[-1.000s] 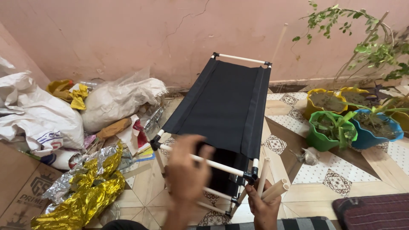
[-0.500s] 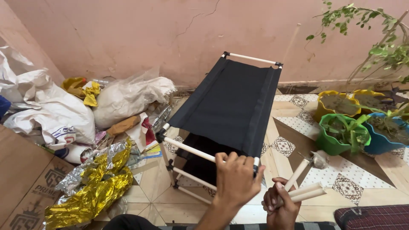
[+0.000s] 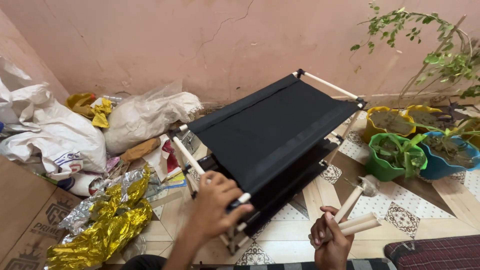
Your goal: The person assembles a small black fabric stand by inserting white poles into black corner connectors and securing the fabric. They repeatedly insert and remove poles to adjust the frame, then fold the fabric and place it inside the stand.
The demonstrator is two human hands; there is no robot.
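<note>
Black fabric is stretched over a small rack [image 3: 272, 132] of pale rods, which is tilted on the tiled floor [image 3: 465, 200] just beyond the hands. The left hand [image 3: 215, 202] is closed around the near corner of the frame, apparently so that the rack is steadied at an angle. The right hand [image 3: 327, 242] is clenched on a bundle of loose pale rods [image 3: 357, 222], kept just to the right of the rack, with their ends pointing away. To the left of the hands, crumpled gold foil [image 3: 105, 227] and white sacks [image 3: 55, 132] are heaped; to the far right, potted plants [image 3: 400, 157] are lined along a pink wall.
</note>
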